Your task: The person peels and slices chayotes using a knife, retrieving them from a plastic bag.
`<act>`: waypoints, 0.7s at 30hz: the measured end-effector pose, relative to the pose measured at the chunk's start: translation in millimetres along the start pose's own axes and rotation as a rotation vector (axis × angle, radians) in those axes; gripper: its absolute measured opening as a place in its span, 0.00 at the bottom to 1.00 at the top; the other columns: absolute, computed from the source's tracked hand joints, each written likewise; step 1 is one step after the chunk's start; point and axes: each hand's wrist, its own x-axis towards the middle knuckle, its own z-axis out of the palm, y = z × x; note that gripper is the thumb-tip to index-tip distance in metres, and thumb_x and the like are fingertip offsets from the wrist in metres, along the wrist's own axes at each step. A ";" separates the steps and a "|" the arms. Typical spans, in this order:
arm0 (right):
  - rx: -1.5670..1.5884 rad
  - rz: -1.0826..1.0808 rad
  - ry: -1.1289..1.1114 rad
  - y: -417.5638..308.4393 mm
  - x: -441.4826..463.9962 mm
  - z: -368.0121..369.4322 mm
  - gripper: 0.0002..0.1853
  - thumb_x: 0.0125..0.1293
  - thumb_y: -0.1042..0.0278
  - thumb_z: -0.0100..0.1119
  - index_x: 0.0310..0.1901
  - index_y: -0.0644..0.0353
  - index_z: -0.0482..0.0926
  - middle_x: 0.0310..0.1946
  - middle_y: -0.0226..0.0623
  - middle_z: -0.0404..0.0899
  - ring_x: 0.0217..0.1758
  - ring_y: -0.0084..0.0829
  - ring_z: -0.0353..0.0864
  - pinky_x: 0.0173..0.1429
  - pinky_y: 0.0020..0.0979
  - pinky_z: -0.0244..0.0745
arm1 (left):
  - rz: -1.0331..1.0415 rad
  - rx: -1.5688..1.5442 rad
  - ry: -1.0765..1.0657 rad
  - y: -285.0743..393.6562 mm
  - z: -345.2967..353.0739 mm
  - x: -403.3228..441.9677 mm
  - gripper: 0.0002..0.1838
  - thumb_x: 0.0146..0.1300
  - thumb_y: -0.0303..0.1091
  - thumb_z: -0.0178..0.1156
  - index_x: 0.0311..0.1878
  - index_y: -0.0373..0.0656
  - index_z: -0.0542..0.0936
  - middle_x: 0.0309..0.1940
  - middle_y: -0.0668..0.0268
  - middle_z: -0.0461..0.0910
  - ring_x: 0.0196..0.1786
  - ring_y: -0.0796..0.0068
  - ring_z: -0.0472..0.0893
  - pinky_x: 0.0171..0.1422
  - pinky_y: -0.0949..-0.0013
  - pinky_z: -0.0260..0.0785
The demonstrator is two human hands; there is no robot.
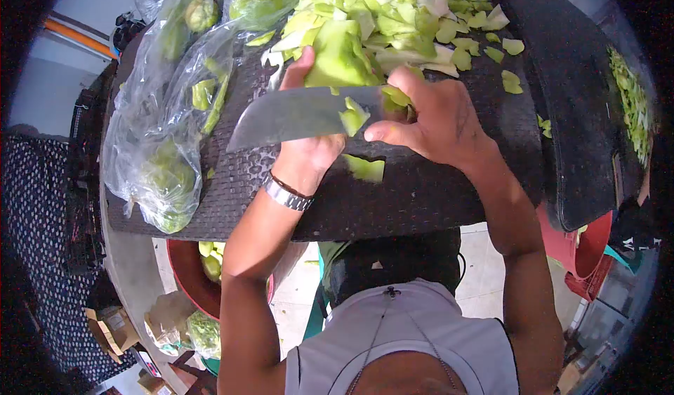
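My right hand [442,117] is closed at the handle end of a broad knife [288,117], with its flat blade pointing left. Bits of green peel [353,116] cling to the blade, and more lie by my right fingers. Behind the blade, my left hand [316,149] grips a large light-green vegetable [342,54]; its exact kind is unclear. The blade hides most of that hand's fingers and the vegetable's lower part. Just below the knife is a loose green piece [365,168]. A heap of pale green peels and slices [393,16] lies beyond the vegetable.
Clear plastic bags [151,156] with green vegetables lie along the left of the dark textured tabletop [421,198]. A raised black panel [554,100] borders the right side. Below the table's near edge are a red tub [184,275] at left and a red bucket [590,244] at right.
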 end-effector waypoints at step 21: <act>0.072 0.126 -0.118 7.7 3.7 -2.2 0.39 0.56 0.23 0.66 0.47 0.58 0.80 0.30 0.53 0.84 0.38 0.58 0.87 0.43 0.53 0.81 | 0.054 0.081 -0.063 1.5 -3.2 2.3 0.29 0.74 0.54 0.55 0.67 0.42 0.75 0.58 0.58 0.84 0.56 0.60 0.84 0.65 0.54 0.77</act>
